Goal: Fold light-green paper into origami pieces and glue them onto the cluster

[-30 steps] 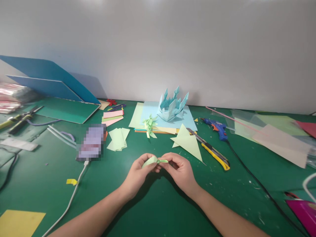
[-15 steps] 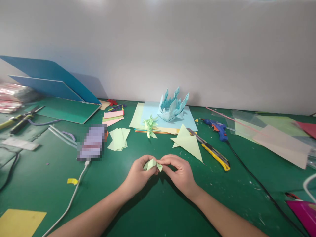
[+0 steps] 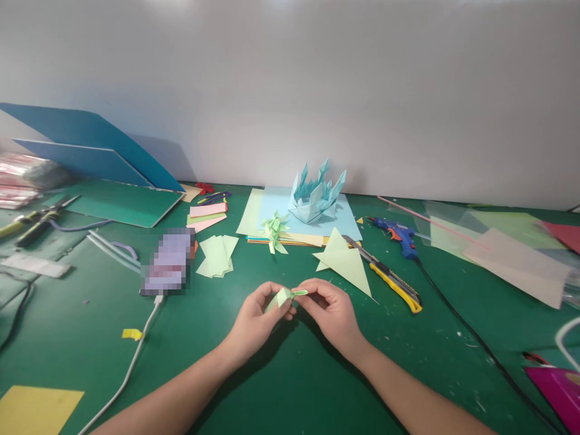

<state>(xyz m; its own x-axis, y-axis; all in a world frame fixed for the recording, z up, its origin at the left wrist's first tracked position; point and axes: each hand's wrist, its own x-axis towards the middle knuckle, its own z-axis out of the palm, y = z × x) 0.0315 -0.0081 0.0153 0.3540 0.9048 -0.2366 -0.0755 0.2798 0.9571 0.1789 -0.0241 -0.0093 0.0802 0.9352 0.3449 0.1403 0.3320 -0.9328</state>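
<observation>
Workshop for papercraft, known by its contents. Folded paper [image 3: 284, 296] is in the grip, and beyond it a blue model [image 3: 312, 210] stands on stacked sheets [image 3: 347, 225], with cut slips [image 3: 217, 257] beyond and to the left. Right of the grip lie a cutter [image 3: 396, 289] and a corded glue gun [image 3: 405, 240], far left of it pliers [image 3: 38, 231], all on a green table [image 3: 290, 389] marked with pale specks.
</observation>
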